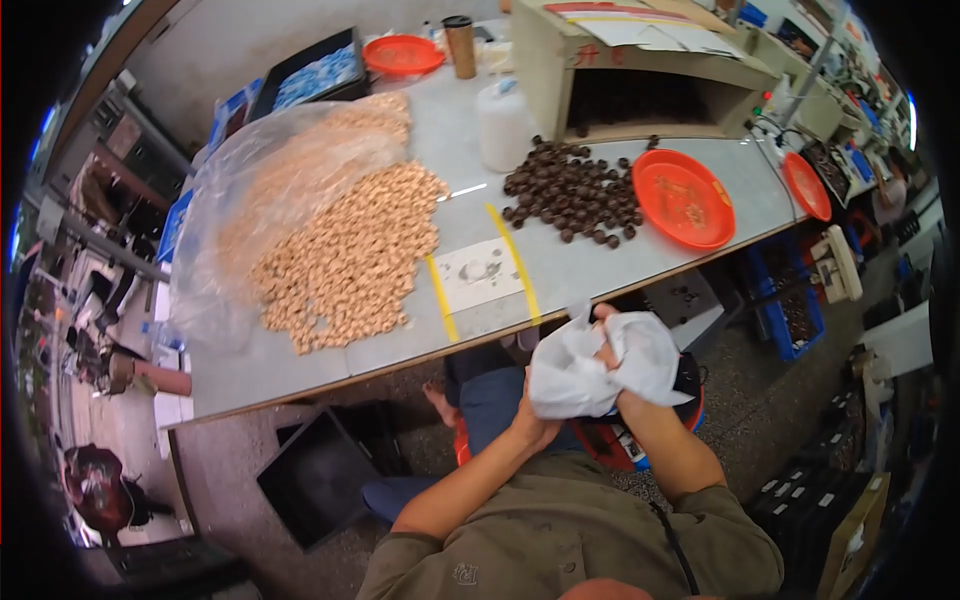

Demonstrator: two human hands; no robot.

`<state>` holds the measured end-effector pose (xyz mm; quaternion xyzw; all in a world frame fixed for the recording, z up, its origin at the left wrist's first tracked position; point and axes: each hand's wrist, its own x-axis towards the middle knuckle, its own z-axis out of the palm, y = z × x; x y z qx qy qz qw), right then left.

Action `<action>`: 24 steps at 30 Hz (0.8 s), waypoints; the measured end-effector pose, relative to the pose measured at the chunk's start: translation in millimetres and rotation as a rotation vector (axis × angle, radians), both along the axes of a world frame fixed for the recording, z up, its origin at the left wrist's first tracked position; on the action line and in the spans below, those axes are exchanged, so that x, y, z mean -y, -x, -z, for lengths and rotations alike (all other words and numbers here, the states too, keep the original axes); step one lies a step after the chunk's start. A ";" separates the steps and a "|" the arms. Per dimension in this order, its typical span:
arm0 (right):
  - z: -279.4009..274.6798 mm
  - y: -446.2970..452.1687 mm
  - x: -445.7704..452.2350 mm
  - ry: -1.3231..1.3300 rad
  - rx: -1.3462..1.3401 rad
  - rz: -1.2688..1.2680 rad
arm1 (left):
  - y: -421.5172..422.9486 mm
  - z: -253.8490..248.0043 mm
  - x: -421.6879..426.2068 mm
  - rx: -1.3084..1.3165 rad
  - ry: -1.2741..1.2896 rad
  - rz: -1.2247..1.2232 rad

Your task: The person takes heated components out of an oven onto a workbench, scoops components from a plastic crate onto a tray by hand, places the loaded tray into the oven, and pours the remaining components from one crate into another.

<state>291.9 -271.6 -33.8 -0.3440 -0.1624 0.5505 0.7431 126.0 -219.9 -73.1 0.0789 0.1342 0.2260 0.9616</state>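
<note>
A crumpled white cloth point(570, 375) is held in front of my body, just off the table's front edge. My left hand point(535, 418) is at its lower left side, with the fingers mostly behind it. Within its folds on the right is my right hand point(606, 350), partly covered; some fingers show at the top and middle. On the table point(370, 375) beyond lie a large pile of small tan pieces point(360, 250) at the left and a heap of dark round pieces point(575, 190) at the right. White paper point(480, 273) between yellow tape strips lies between the piles.
A clear plastic bag point(215, 240) lies beside the tan pile. Behind the dark pieces stand a white bottle point(503, 125) and an open-fronted box point(545, 65). Red plates point(685, 200) are at the right. An empty black crate point(315, 480) is on the floor.
</note>
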 end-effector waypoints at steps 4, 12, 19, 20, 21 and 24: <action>63.5 87.3 -20.7 0.225 1.066 0.222 | 45.1 -7.7 5.4 -0.196 -0.247 -0.363; 132.9 176.6 -28.6 0.127 1.287 -0.294 | 122.5 142.4 12.3 -0.068 -0.018 -0.602; 76.9 209.7 -24.4 -0.004 1.469 -0.469 | 152.7 219.1 -9.7 -0.026 0.015 -0.790; 82.9 205.3 -32.7 -0.063 1.498 -0.389 | 139.3 204.7 -1.0 0.036 -0.029 -0.784; 94.0 195.7 -40.2 -0.086 1.422 -0.387 | 125.7 189.3 7.6 0.098 -0.072 -0.776; 115.2 180.2 -41.0 -0.122 1.184 -0.308 | 95.9 101.3 10.8 0.054 -0.022 -0.513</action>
